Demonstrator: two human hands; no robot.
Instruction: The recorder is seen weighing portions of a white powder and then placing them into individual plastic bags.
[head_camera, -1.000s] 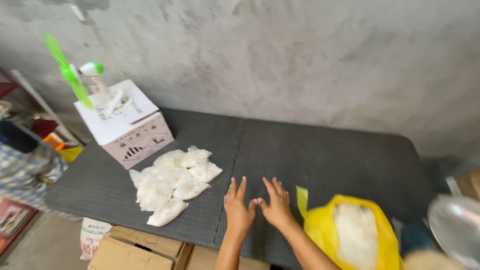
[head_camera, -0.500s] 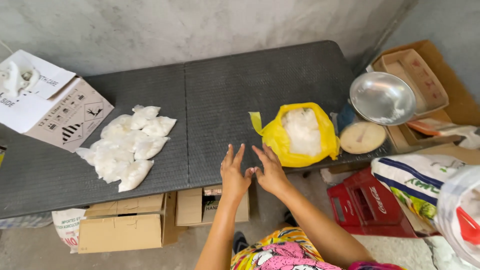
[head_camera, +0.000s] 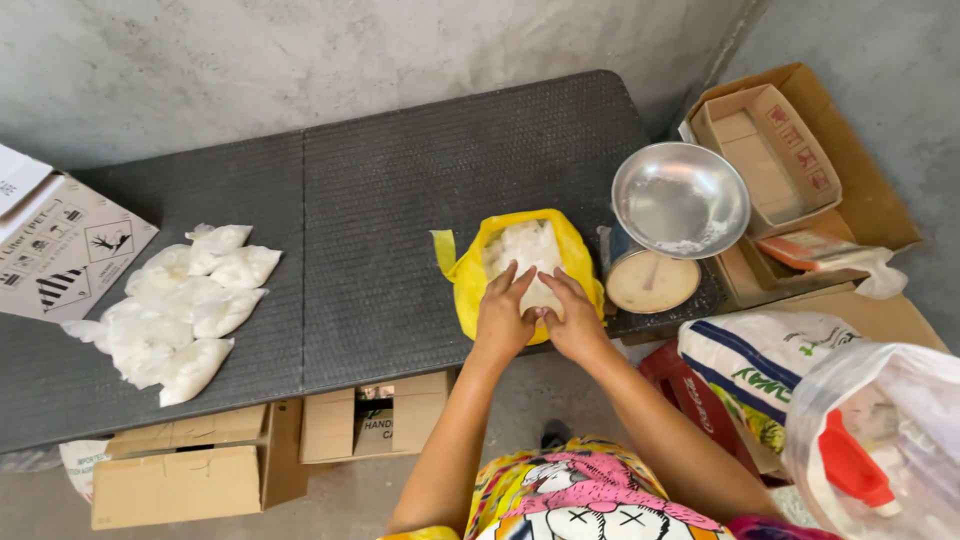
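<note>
the dark folding table (head_camera: 400, 200) stretches away from the hands and far out to their left, against a grey concrete wall (head_camera: 350, 50). beyond the right hand, off the table's end, open cardboard boxes (head_camera: 790, 150) lie on the floor. far to the left of the left hand a white printed carton (head_camera: 60, 250) sits at the table's edge, and a heap of small filled white packets (head_camera: 180, 300) lies nearer, still well apart from the hands. just right of the right hand stands a dial scale with a round metal pan (head_camera: 680, 200). the yellow plastic bag (head_camera: 470, 280) of white stuff lies directly under both hands at the near table edge. the left hand (head_camera: 505, 315) and right hand (head_camera: 572, 320) rest side by side on the white contents, fingers (head_camera: 500, 280) spread flat, palms down, pressing rather than clutching.
</note>
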